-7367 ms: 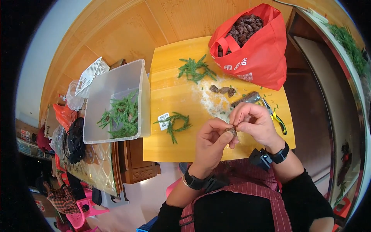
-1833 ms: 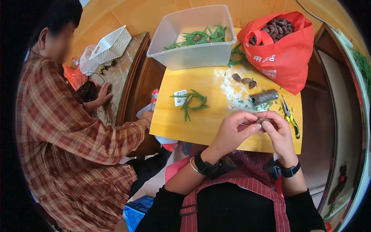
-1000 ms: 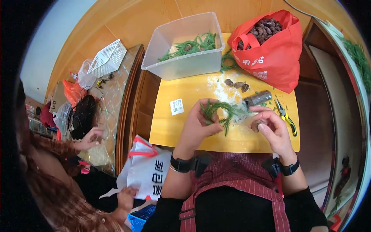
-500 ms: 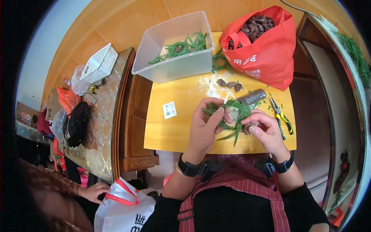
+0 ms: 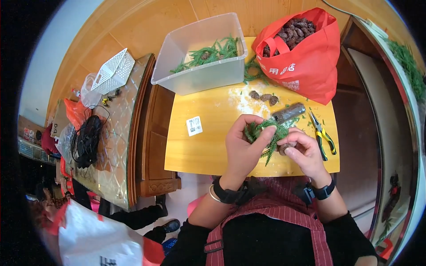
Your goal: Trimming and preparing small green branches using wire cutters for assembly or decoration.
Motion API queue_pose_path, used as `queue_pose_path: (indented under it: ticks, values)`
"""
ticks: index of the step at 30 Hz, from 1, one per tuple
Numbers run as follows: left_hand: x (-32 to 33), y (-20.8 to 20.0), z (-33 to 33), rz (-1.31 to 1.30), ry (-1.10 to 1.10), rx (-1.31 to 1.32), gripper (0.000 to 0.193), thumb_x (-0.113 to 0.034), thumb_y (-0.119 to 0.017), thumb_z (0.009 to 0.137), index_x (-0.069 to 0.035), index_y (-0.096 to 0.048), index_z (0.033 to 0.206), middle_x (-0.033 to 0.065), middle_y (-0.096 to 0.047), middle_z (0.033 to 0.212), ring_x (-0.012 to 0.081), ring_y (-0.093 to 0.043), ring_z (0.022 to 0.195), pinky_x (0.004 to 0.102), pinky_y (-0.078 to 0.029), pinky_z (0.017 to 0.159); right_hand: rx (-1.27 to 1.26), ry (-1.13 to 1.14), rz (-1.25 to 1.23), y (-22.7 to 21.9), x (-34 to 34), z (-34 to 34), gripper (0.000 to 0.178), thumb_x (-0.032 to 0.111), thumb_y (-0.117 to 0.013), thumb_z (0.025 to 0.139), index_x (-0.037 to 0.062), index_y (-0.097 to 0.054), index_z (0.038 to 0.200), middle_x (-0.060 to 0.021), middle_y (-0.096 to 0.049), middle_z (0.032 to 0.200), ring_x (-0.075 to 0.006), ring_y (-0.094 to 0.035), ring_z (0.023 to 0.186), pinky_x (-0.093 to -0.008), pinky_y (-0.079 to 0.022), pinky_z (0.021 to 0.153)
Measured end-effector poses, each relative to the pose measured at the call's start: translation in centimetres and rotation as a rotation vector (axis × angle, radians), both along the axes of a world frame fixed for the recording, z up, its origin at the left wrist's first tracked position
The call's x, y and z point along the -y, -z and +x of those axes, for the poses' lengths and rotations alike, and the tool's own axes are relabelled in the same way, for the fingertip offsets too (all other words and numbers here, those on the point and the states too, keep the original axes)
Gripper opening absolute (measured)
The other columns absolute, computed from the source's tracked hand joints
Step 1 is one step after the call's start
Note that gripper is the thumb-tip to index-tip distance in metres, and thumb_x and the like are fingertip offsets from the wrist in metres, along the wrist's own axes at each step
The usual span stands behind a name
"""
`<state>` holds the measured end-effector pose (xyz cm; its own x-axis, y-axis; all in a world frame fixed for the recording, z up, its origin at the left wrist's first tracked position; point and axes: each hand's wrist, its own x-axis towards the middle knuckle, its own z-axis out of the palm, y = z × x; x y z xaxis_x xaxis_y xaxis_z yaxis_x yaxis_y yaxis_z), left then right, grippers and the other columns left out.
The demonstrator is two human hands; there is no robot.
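Green conifer sprigs (image 5: 276, 142), right of the frame's centre, are pinched between the thumb and fingers of the left hand (image 5: 245, 147). Beside them, the right hand (image 5: 306, 153) holds a brown cone (image 5: 284, 150) between bent, closed-in fingers. Yellow-and-black pliers (image 5: 319, 131) lie farther right on the yellow tabletop (image 5: 195, 153); a red bag (image 5: 306, 77) filled with cones (image 5: 296, 33) stands at upper right; a translucent bin (image 5: 202, 82) at upper centre contains more greenery (image 5: 217, 51).

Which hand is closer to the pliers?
The right: the right hand is just left of the pliers, holding a pine cone. The left hand, holding green sprigs, is farther off to the left.
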<state>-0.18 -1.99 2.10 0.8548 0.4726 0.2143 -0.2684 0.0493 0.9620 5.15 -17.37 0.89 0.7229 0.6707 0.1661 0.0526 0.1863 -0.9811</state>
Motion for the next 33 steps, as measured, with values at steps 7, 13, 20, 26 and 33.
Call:
queue_pose_path:
  ticks: [7,13,20,26,33]
  values:
    - [-0.7,0.3,-0.3,-0.161,0.134,-0.044,0.015,-0.003,-0.058,0.082,-0.001,-0.056,0.097,0.0001,-0.057,0.073,0.0047,-0.054,0.066,0.0168,-0.041,0.056,-0.078,-0.018,0.119,0.8,0.8,0.8,0.016,0.004,-0.055,0.083,-0.0011,-0.059,0.099,-0.0061,-0.049,0.107,-0.0109,-0.055,0.088,-0.0234,-0.043,0.082]
    - [-0.5,0.5,-0.4,-0.153,0.143,-0.050,0.016,0.000,-0.058,0.081,0.000,-0.057,0.097,0.0030,-0.058,0.077,0.0096,-0.060,0.072,0.0185,-0.047,0.054,-0.049,0.088,-0.002,0.9,1.4,0.7,0.017,0.010,-0.053,0.084,-0.0013,-0.057,0.096,-0.0072,-0.050,0.105,-0.0139,-0.053,0.088,-0.0265,-0.042,0.078]
    - [-0.8,1.4,-0.3,0.243,-0.023,0.067,0.017,0.004,-0.060,0.077,0.001,-0.058,0.093,0.0052,-0.056,0.089,0.0110,-0.059,0.075,0.0207,-0.047,0.064,0.727,0.339,-0.195,-1.6,2.5,-1.2,0.021,0.000,-0.056,0.075,-0.0026,-0.058,0.095,-0.0135,-0.051,0.095,-0.0182,-0.056,0.076,-0.0270,-0.045,0.068]
    - [0.1,0.1,-0.4,0.142,-0.020,-0.036,0.015,0.003,-0.061,0.076,0.001,-0.058,0.090,0.0048,-0.059,0.084,0.0094,-0.058,0.075,0.0211,-0.047,0.066,0.502,0.239,-0.170,-0.9,1.1,-1.7,0.026,-0.002,-0.065,0.072,-0.0012,-0.055,0.096,-0.0096,-0.058,0.087,-0.0128,-0.056,0.073,-0.0238,-0.045,0.064]
    - [0.1,0.4,-0.5,0.111,0.004,-0.041,0.015,0.003,-0.064,0.073,0.001,-0.059,0.086,0.0054,-0.057,0.084,0.0106,-0.056,0.076,0.0219,-0.045,0.068,0.478,0.287,-0.245,-1.0,0.2,-1.4,0.024,-0.006,-0.063,0.073,-0.0014,-0.054,0.095,-0.0083,-0.056,0.091,-0.0107,-0.056,0.076,-0.0222,-0.048,0.068]
